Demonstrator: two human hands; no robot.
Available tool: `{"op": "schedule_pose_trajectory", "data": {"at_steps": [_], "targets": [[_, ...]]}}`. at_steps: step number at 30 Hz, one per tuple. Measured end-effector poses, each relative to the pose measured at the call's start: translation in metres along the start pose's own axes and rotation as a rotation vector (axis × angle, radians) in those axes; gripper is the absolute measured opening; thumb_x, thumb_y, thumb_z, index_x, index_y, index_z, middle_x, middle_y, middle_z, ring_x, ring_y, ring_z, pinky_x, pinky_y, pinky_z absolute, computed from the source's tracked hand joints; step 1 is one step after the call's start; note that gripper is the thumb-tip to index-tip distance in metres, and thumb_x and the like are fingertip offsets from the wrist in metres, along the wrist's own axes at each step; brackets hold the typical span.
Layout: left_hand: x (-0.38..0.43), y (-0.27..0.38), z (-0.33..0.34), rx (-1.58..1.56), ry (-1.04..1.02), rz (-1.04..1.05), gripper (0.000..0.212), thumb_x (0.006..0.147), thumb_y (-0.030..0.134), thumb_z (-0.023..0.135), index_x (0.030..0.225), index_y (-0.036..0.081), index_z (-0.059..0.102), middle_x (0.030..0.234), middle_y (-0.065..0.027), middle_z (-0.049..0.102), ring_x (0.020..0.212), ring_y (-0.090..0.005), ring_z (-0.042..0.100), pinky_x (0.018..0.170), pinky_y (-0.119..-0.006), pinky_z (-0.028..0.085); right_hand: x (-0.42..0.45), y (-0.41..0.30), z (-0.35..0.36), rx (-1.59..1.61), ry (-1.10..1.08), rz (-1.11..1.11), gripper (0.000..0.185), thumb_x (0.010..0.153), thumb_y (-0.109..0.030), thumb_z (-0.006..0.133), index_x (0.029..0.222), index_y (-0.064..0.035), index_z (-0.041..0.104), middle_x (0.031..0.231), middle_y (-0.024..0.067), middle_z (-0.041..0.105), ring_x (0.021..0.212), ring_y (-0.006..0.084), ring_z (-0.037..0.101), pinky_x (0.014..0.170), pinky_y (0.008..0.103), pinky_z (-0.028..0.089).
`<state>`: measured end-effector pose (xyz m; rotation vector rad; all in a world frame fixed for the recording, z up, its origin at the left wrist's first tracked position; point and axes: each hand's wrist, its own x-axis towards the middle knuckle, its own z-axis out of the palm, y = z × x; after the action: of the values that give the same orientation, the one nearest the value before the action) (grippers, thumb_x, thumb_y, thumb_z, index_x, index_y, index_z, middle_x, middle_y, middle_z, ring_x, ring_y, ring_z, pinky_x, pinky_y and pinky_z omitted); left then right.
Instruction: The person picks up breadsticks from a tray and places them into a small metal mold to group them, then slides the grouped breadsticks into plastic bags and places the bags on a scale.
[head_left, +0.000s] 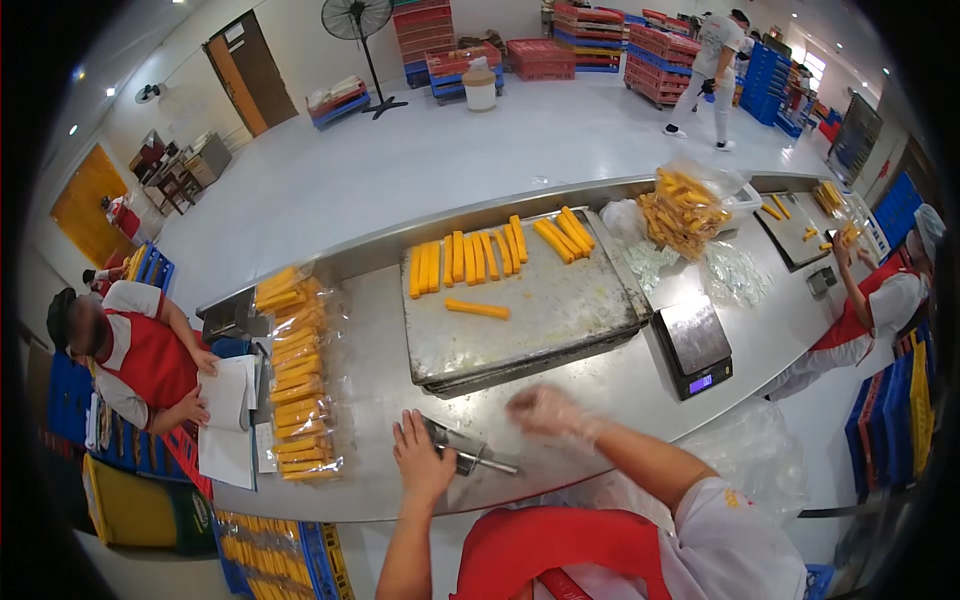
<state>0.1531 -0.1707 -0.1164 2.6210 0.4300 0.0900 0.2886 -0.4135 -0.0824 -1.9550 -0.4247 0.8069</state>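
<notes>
My left hand (422, 454) lies against a small metal fixture with a rod (491, 461) near the table's front edge, its fingers stretched out flat and its thumb touching the metal. My right hand (551, 412), in a clear plastic glove, is blurred over the steel table to the right of the fixture; whether it holds anything is unclear. Beyond my hands a stack of worn metal baking trays (517, 337) carries a row of yellow-orange food sticks (475, 257). One single stick (477, 308) lies crosswise in front of that row.
Bagged sticks (300, 390) line the left, beside a co-worker's open notebook (225, 405). Right of the trays are a digital scale (694, 345), a big bag of sticks (682, 214) and crumpled clear plastic (735, 274). Another co-worker (874, 296) handles sticks at the far right.
</notes>
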Motion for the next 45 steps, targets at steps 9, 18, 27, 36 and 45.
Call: {"op": "schedule_pose_trajectory", "data": {"at_steps": [9,18,27,36,45], "targets": [[0.013,-0.029,-0.052,0.164,-0.165,0.108,0.078,0.079,0.022,0.06,0.152,0.015,0.034,0.158,-0.02,0.028,0.145,-0.0477,0.022,0.114,-0.063,0.023,0.109,0.047,-0.207,-0.725,1.013,-0.081,0.04,0.086,-0.022,0.064,0.123,-0.0063,0.062,0.107,0.0265,0.064,0.104,0.0417,0.062,0.091,0.0467,0.051],[-0.007,-0.001,-0.028,0.192,-0.127,-0.001,0.081,0.079,0.044,0.067,0.15,0.017,0.039,0.159,-0.0231,0.022,0.145,-0.0523,0.016,0.108,-0.073,0.021,0.138,0.032,-0.231,-0.807,0.815,-0.089,0.034,0.084,-0.015,0.063,0.117,-0.0086,0.068,0.099,0.0198,0.07,0.097,0.0377,0.065,0.091,0.0454,0.051],[-0.031,-0.004,-0.039,0.295,-0.056,-0.121,0.089,0.077,0.048,0.07,0.154,0.021,0.033,0.161,-0.0232,0.02,0.145,-0.054,0.013,0.106,-0.075,0.02,0.143,0.032,-0.226,-0.593,0.942,-0.043,0.035,0.085,-0.016,0.061,0.118,-0.0042,0.067,0.111,0.0251,0.067,0.104,0.0391,0.064,0.092,0.0456,0.05],[-0.028,-0.02,-0.025,0.348,0.035,0.09,0.091,0.073,0.051,0.074,0.151,0.022,0.038,0.157,-0.0198,0.03,0.137,-0.0496,0.031,0.1,-0.065,0.033,0.158,0.018,-0.227,-0.418,0.984,0.013,0.048,0.081,-0.025,0.065,0.125,-0.0073,0.065,0.114,0.0237,0.067,0.111,0.0387,0.063,0.096,0.045,0.049],[-0.01,-0.009,-0.033,0.28,-0.033,0.267,0.084,0.071,0.042,0.08,0.146,0.025,0.046,0.153,-0.0161,0.038,0.134,-0.0465,0.036,0.101,-0.061,0.034,0.154,0.008,-0.234,-0.842,0.827,0.117,0.047,0.081,-0.033,0.064,0.121,-0.0074,0.067,0.107,0.0229,0.069,0.104,0.0373,0.066,0.095,0.0445,0.05]]}}
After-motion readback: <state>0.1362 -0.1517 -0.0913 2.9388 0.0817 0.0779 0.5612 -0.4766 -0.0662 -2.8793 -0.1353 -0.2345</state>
